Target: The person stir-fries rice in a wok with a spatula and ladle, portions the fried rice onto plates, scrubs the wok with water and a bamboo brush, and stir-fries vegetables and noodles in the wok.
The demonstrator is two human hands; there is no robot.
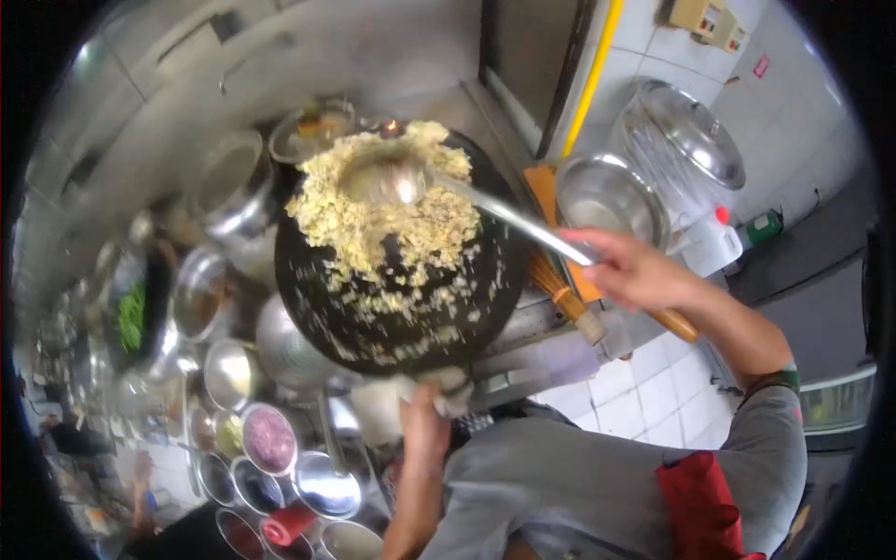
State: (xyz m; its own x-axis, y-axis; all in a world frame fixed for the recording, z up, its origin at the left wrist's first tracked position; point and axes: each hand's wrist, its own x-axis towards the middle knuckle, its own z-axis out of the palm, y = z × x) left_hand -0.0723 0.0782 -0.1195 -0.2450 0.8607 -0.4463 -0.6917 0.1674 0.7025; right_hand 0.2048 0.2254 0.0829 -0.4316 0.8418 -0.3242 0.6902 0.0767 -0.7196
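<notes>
My right hand point(623, 268) is closed round the handle of a long metal ladle point(523, 224), whose wooden end point(674, 324) sticks out behind the hand. The ladle's bowl is over yellow, crumbly food point(401, 247), which looks like egg or fried rice, in the far half of a large black wok point(411, 341). Smaller bits cling to the near wall of the wok. At the near rim, my left hand point(426, 411) grips a pale folded cloth point(381, 411); whether a wok handle lies beneath it is hidden.
To the right stand a metal pot point(611, 201), a bamboo brush point(565, 297) and a white jug point(709, 245). On the left are a lidless pot point(229, 187), several metal bowls and a bowl of pink food point(269, 439). A yellow pipe point(593, 79) runs up the wall.
</notes>
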